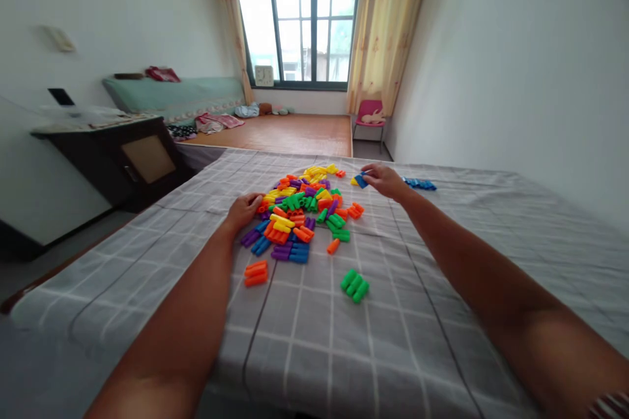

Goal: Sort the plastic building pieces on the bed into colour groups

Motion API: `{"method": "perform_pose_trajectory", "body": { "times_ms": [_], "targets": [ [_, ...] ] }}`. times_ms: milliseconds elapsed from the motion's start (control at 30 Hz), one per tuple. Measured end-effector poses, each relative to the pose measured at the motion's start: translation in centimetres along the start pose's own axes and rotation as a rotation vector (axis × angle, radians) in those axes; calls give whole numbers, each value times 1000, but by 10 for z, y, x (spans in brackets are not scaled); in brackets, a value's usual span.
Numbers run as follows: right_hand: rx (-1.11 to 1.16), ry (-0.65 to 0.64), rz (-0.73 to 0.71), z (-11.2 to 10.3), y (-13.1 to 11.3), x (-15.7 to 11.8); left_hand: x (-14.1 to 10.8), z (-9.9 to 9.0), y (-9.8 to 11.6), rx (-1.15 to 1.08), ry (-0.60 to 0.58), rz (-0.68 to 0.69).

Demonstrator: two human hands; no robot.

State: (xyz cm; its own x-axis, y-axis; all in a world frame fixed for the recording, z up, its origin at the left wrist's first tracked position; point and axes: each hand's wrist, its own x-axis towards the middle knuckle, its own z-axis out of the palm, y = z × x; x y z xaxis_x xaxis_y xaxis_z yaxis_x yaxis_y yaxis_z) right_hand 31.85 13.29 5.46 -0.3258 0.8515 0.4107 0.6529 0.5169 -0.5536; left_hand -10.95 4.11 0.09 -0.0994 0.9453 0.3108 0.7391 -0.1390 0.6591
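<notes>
A pile of orange, yellow, green, purple and blue plastic pieces [295, 203] lies on the grey checked cloth. My left hand [244, 211] rests at the pile's left edge, fingers curled against the pieces; whether it grips one is hidden. Further back on the right, my right hand [383, 181] pinches a blue piece [362, 181], with a yellow piece [354, 181] just beside it. A row of blue pieces [420, 184] lies to the right behind my right wrist. Nearer the front are an orange group [256, 273] and a green group [354, 285].
The checked cloth [314, 340] covers the surface before me. Beyond it stand a low brown platform [295, 134] under the window and a pink chair [369, 111]. A dark cabinet [142, 157] is at the left, and a white wall [515, 65] runs along the right.
</notes>
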Motion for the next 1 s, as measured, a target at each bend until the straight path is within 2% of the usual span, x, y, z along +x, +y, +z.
{"method": "perform_pose_trajectory", "body": {
  "times_ms": [67,133,200,267,400,533,600,833,1000],
  "targets": [
    [-42,164,218,-32,57,-10,1,-1,1,17,1,-1],
    [-162,328,381,-54,107,-27,1,-3,4,19,8,-5],
    [-263,390,495,-64,142,-44,-1,-4,7,16,13,-6],
    [-331,380,563,-66,161,-55,-2,-5,10,20,20,-8],
    [-377,310,607,-68,170,-58,-2,-6,11,31,11,-32],
    [-207,113,555,-77,173,-59,-2,-7,11,32,-3,-40],
    [-170,80,522,-77,175,-63,-2,-7,13,30,-9,-42],
    [-459,227,433,-62,171,-62,-4,-8,20,1,4,-75],
    [-414,431,686,-75,180,-61,-4,-8,18,15,1,-43]
  ]
}}
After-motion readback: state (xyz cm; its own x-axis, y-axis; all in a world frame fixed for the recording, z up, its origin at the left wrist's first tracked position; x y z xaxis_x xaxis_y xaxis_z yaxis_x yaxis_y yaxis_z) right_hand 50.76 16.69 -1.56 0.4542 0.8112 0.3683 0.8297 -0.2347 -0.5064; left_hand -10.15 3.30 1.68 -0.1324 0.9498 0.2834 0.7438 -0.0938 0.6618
